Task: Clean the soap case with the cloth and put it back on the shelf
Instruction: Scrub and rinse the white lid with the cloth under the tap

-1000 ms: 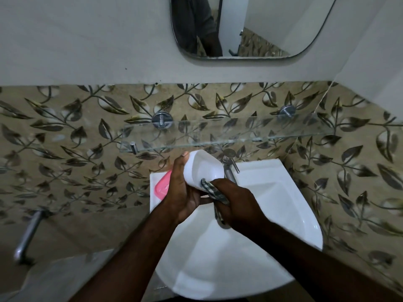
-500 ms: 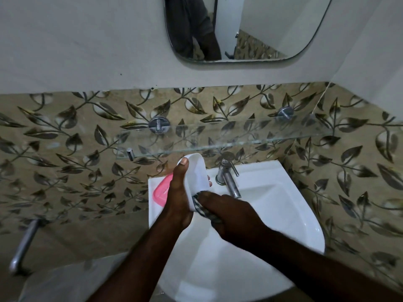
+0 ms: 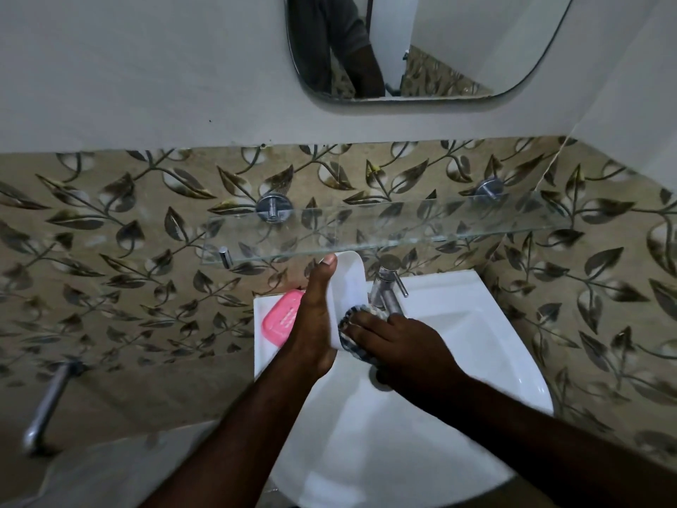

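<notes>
I have one white plastic soap case (image 3: 350,284) in my left hand (image 3: 315,324). The grip is clamped along its left edge, with the thumb stretched up to the top rim. The case stands nearly upright over the back of the one white ceramic basin (image 3: 476,298), and its top edge reaches just under the front lip of the single clear glass shelf (image 3: 403,229) at twelve o'clock.

My right hand (image 3: 399,346) comes in from four o'clock. Its grip is closed on one bunched dark checked cloth (image 3: 361,309), which the fingers press against the lower end of the case.

One chrome tap (image 3: 388,295) stands just beside the case at three o'clock. One pink rounded piece with ribbed lines (image 3: 280,320) lies flat on the basin's rear corner, at nine o'clock from my left hand. I cannot tell whether it is soap or a tray.

The shelf hangs on two round metal mounts (image 3: 274,208), and one small metal peg (image 3: 225,256) sits at its front left corner. One rounded mirror (image 3: 458,42) hangs on the wall at twelve o'clock. One metal bar (image 3: 47,408) juts from the leaf-patterned tiles at eight o'clock.
</notes>
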